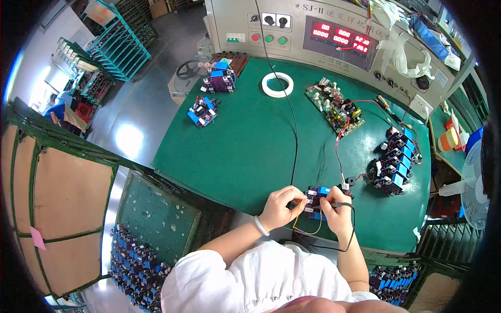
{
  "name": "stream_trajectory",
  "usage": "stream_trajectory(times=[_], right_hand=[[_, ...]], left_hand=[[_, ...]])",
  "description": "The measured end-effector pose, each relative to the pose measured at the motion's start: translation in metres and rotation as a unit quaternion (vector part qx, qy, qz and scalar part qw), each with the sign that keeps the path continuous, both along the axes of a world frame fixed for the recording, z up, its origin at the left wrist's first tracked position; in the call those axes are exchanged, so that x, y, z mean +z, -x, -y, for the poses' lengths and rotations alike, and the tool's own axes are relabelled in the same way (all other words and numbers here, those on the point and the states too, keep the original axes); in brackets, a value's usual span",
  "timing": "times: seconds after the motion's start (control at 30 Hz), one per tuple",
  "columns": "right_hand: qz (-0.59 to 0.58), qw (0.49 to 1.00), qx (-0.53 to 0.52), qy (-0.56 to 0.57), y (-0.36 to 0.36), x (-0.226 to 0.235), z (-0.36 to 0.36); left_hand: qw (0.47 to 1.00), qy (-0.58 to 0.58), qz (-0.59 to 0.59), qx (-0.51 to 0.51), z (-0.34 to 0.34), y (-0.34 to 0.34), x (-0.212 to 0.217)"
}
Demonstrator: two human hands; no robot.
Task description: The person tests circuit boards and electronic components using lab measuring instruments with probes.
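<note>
At the near edge of the green bench (250, 151), the left hand (279, 207) is pinching a small blue module (316, 201); the right hand (336, 211) is gripping a black probe (342, 205). The module is looking light and fragile, better held by its edges

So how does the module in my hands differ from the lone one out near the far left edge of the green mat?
The held module sits at the near edge of the green mat, gripped between the left hand and the right hand; the lone module lies untouched. A yellow wire loops below the held module and a black lead runs to it; the lone module shows no leads. Both are small boards with blue and dark parts.
</note>
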State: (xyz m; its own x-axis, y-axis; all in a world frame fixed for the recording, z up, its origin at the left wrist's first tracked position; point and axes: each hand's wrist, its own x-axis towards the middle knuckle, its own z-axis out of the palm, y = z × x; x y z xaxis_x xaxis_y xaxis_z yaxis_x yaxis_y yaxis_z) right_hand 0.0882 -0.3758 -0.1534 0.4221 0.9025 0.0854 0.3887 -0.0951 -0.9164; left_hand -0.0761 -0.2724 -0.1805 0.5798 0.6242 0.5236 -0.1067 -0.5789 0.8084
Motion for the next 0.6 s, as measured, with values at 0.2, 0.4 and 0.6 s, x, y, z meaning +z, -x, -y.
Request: stream_trajectory(times=[0.2, 0.4, 0.6], right_hand=[[-0.009, 1.0, -0.01, -0.025, 0.001, -0.007, 0.002], [-0.018, 0.999, -0.013, -0.032, 0.003, -0.006, 0.003], [-0.039, 0.999, -0.023, -0.03, 0.001, -0.012, 0.012]], left_hand=[[1.0, 0.0, 0.001, 0.004, -0.001, -0.001, -0.001], [1.0, 0.008, -0.004, 0.009, 0.002, 0.001, 0.0], [1.0, -0.016, 0.014, 0.014, 0.005, 0.001, -0.004]])
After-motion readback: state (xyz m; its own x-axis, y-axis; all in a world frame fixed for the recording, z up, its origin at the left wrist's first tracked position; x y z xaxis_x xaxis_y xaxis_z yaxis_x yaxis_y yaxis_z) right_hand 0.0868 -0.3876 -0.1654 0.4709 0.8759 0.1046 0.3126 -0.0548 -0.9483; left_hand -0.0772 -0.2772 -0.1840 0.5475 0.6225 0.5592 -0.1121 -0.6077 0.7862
